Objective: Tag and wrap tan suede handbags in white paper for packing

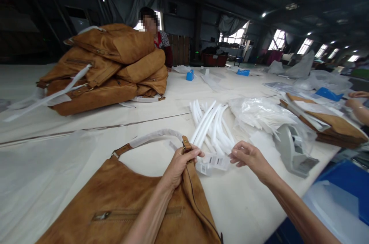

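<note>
A tan handbag (135, 194) lies before me on the white table, its zipped pocket facing up. Its strap (157, 134) is wrapped in thin white material. My left hand (181, 163) grips the bag at the strap's right end, just below the leather tab and metal ring. A clear-sleeved paper tag (216, 161) hangs between my hands. At the tag's right end, my right hand (245, 155) pinches with thumb and fingers; the tag's edge meets the fingertips. Several white foam tubes (207, 123) lie just behind the tag.
Several tan bags (109, 67) are heaped at back left, a person (163, 42) behind them. A plastic bag of white pieces (259, 115) and a grey tape dispenser (294, 151) stand to the right. Another person's arm (357, 105) is beside a tan bag (337, 123) at far right.
</note>
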`<act>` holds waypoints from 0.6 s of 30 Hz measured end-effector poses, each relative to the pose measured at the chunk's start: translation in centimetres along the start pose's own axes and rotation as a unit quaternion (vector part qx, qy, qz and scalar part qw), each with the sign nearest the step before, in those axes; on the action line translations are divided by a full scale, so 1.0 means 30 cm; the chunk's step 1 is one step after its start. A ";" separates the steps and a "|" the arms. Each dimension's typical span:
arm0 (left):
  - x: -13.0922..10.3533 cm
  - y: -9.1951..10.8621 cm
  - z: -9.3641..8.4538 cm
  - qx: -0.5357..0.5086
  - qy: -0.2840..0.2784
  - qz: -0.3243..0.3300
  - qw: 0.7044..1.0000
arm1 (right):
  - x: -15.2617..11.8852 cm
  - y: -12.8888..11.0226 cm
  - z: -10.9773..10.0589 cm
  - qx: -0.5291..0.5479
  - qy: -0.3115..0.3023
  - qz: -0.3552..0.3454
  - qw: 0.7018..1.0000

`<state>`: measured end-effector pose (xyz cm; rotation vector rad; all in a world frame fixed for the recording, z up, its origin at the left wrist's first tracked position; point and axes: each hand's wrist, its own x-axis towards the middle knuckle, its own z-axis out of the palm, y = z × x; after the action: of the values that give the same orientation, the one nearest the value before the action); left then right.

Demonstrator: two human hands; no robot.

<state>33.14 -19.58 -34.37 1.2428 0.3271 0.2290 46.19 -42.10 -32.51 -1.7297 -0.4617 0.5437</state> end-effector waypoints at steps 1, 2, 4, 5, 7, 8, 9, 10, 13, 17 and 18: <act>0.000 0.002 0.000 0.002 -0.001 0.003 1.000 | 0.000 0.017 -0.010 -0.022 0.010 -0.008 1.000; 0.000 0.005 0.000 0.004 -0.001 0.006 1.000 | 0.000 0.032 -0.017 -0.043 0.021 -0.019 0.999; 0.001 0.008 -0.001 0.008 0.002 0.004 1.000 | 0.001 0.049 -0.020 -0.076 0.041 -0.044 0.995; 0.001 0.009 -0.001 0.010 0.003 0.000 1.000 | 0.000 0.050 -0.014 -0.085 0.046 -0.054 0.994; 0.001 0.010 -0.002 0.008 0.007 -0.013 1.000 | -0.002 0.036 0.012 -0.087 0.033 -0.072 0.993; 0.001 0.010 -0.003 0.005 0.010 -0.018 1.000 | -0.004 0.023 0.033 -0.083 0.016 -0.082 0.993; 0.001 0.010 -0.004 0.001 0.013 -0.022 1.000 | -0.006 0.009 0.058 -0.077 -0.004 -0.093 0.993; 0.000 0.010 -0.005 -0.003 0.015 -0.025 1.000 | -0.006 -0.005 0.085 -0.071 -0.025 -0.105 0.992; -0.002 0.012 -0.008 -0.008 0.019 -0.032 0.999 | 0.005 -0.030 0.171 -0.081 -0.070 -0.141 0.984; -0.006 0.016 -0.013 0.002 0.018 -0.034 0.999 | 0.045 -0.012 0.247 -0.148 -0.089 -0.181 0.968; -0.006 0.016 -0.014 0.003 0.016 -0.034 0.999 | 0.055 -0.005 0.256 -0.160 -0.093 -0.187 0.965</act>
<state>32.82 -19.13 -34.02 1.2329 0.3971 0.1897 43.04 -35.07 -33.99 -1.8402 -1.0335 0.3724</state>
